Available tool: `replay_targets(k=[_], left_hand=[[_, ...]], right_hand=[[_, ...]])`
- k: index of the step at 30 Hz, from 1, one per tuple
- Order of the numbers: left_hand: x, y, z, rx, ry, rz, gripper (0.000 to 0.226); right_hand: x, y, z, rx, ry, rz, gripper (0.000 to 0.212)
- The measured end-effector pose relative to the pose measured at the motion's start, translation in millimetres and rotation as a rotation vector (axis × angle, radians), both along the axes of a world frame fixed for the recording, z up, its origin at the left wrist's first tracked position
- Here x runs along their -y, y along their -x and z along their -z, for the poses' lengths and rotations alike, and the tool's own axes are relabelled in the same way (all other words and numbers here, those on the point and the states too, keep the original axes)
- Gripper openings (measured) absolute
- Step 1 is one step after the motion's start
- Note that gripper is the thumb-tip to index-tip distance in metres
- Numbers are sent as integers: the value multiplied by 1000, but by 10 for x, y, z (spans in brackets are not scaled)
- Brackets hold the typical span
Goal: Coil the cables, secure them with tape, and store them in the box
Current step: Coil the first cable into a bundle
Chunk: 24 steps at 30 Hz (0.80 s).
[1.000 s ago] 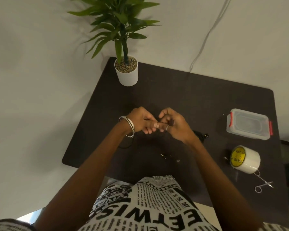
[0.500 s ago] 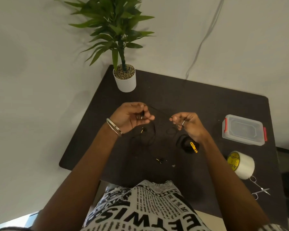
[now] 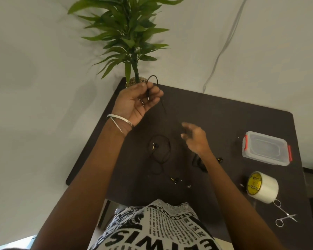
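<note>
Left hand (image 3: 137, 103): you pinch a thin black cable (image 3: 163, 107) between thumb and curled fingers, raised above the far side of the bench (image 3: 224, 120), with a small loop standing above the fingertips.
Right hand (image 3: 195, 138): it is blurred, with the fingers loosely spread; whether it touches the cable cannot be told.
Cable position: one strand runs down from your left hand toward the right hand. The rest lies in loose curls on the bench (image 3: 160, 152) between your forearms, with small plugs (image 3: 154, 146) among them.
Second item: a dark bundle (image 3: 199, 162) lies partly under your right forearm; what it is cannot be told.
Risk, tangling: the slack on the bench crosses itself. Pulling it up quickly is likely to tighten a knot instead of feeding a clean turn.
Risk, slipping: the cable is thin and the loop is small. A weak pinch probably lets the first turn spring open.
Risk, snagging: the plugs may catch on the slack or swing when lifted.
Risk, collision: your left hand is close to the plant (image 3: 126, 37); a wide sweep may strike the leaves.
Supplies: the tape roll (image 3: 263, 186) and scissors (image 3: 285, 216) lie together near the right edge, and the box (image 3: 266, 148) sits beyond them with its lid on. All remain well apart from the cable, so a finished coil may loosen during the reach.
</note>
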<state>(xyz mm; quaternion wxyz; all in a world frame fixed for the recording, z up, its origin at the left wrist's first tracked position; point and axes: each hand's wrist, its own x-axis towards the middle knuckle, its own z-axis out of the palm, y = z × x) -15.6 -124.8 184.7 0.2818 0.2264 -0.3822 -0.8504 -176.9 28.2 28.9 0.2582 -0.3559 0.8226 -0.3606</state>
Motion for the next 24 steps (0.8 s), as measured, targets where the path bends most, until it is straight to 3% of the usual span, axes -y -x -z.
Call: replay_targets(k=[4,9,11,14,16,18,20,24], left_hand=[[-96,48,-36,156,88,92,20],[-188,70,-123,153,68,137,23],[-197,55,-135,151,47,155,25],[-218,33,-120,147,-6,209,28],[-231,29,-93,143,-39,239,28],[-239,34,-73,134,-54,256,28],[-260,53,-74,106,-71,270,29],[-312,136,-117,-65,-175,224,30]], right_hand=[[279,-139,-695,195,390,-197,69],[563,-288,-1013,172,598,-198,47],[612,-304,-1010,293,646,-182,46],[669,-340,-962,305,652,-109,51],[708,-331,-917,178,617,-47,45],[725,-282,-840,24,604,-63,51],[701,-264,-816,83,592,-110,57],[630,-425,-789,95,502,-174,48]])
